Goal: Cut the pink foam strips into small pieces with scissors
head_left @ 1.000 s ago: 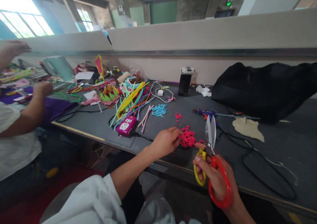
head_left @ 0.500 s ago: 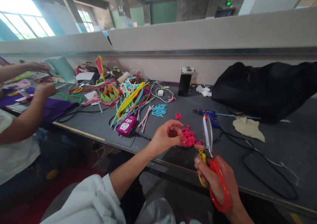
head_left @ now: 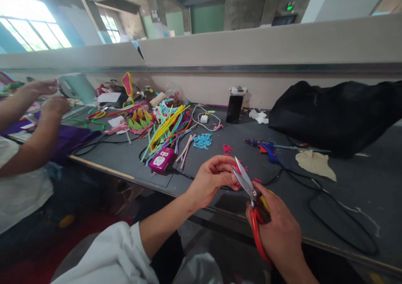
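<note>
White sleeve (head_left: 8,148) of a co-worker at far left of the blue pieces (head_left: 202,141) (reference point throughout); that person's hands (head_left: 55,105) are close together, contents not clear. Purple cloth (head_left: 75,136) lies on the worktop (head_left: 354,183), well left of reference. Mixed fuzzy stems (head_left: 168,127) lie heaped to its near left; magenta socket box (head_left: 162,160) left and toward the wearer; pink strips (head_left: 186,150) just beside its left.

Left hand (head_left: 216,177), in front and slightly right of reference: fingers curled, thumb drawn to fingertips; cannot tell whether a piece is pinched. Red pieces (head_left: 227,149): small group right of reference, others nearer the wearer, partly hidden by hand and blades. Scissors (head_left: 248,185), front-right of reference: blades slightly parted, tips at the left fingertips, contact unclear. Right hand (head_left: 276,225) grips the red and yellow handles. Farther right of reference: blue glue gun (head_left: 266,148), beige scrap (head_left: 315,163), black bag (head_left: 336,116).
</note>
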The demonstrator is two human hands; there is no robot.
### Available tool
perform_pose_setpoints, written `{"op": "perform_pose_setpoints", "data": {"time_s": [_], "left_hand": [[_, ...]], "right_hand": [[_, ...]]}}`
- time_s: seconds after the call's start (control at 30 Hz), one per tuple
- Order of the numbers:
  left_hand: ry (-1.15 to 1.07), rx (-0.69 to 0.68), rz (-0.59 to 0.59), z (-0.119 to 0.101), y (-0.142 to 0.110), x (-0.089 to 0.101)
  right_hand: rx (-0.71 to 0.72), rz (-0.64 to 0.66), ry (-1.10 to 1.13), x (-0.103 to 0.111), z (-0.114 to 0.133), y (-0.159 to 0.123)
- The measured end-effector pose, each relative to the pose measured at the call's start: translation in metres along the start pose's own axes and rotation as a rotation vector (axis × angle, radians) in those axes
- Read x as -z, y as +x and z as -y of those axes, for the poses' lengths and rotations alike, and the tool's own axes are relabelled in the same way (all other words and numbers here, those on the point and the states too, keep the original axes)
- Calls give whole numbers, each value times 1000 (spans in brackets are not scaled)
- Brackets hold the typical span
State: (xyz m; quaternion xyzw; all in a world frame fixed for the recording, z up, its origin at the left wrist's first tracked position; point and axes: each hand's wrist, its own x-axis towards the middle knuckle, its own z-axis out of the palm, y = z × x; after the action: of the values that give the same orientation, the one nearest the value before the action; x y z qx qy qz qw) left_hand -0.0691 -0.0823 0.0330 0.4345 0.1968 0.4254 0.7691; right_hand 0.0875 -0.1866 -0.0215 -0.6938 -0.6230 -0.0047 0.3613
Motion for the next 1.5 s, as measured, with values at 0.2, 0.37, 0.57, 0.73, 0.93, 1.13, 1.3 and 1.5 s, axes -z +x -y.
{"op": "perform_pose_setpoints", "data": {"time_s": [0.2, 0.37, 0.57, 0.73, 0.93, 1.13, 1.3, 1.5], "left_hand": [[21, 20, -35, 2, -2, -1], [-79, 69, -66, 9, -5, -7], [-176, 88, -84, 15, -8, -14], [-188, 78, -82, 14, -8, -16], [-192, 69, -94, 13, -8, -16], [-168, 29, -101, 11, -8, -16], [-149, -1, -97, 10, -9, -16], [-113, -37, -63, 8, -9, -14]], "right_hand": [[-23, 39, -7, -2, 0, 0], [-1, 8, -1, -3, 0, -1], [7, 8, 1, -3, 0, -1], [25, -5, 13, -4, 0, -1], [54, -30, 38, -2, 2, -2], [128, -111, 3, -1, 1, -1], [146, -124, -25, -2, -1, -1], [162, -126, -57, 0, -1, -2]]}}
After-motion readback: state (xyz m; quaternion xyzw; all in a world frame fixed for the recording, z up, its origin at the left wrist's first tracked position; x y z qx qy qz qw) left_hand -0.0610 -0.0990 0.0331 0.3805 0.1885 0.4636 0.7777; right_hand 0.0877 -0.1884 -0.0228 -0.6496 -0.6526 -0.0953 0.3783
